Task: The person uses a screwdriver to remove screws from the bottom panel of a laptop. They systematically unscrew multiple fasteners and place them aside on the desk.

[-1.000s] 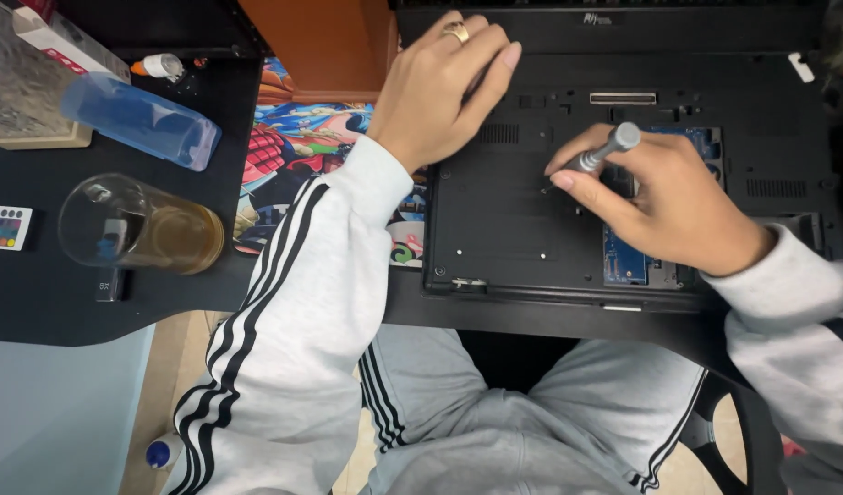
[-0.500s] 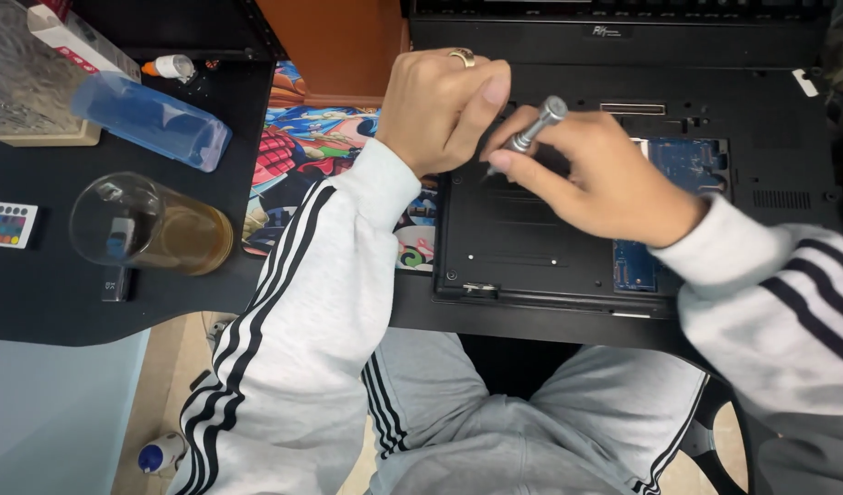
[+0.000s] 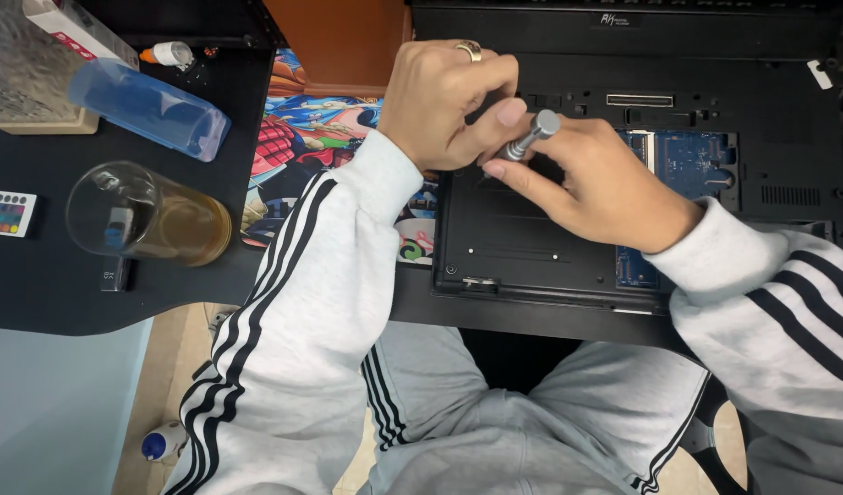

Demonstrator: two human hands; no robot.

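Right hand [image 3: 605, 188] pinching silver screwdriver [image 3: 530, 137], tilted, tip hidden, over upturned black laptop [image 3: 531, 247] on table [image 3: 64, 293]. Left hand [image 3: 444, 101] curled loosely, thumb touching screwdriver shaft. Glass of amber liquid [image 3: 147, 215] well left.

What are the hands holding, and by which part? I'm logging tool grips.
The right hand pinches a silver screwdriver by its handle; the left hand touches it too.

Bright, even overhead light, soft shadows under hands, sharp w/ slight edge distortion
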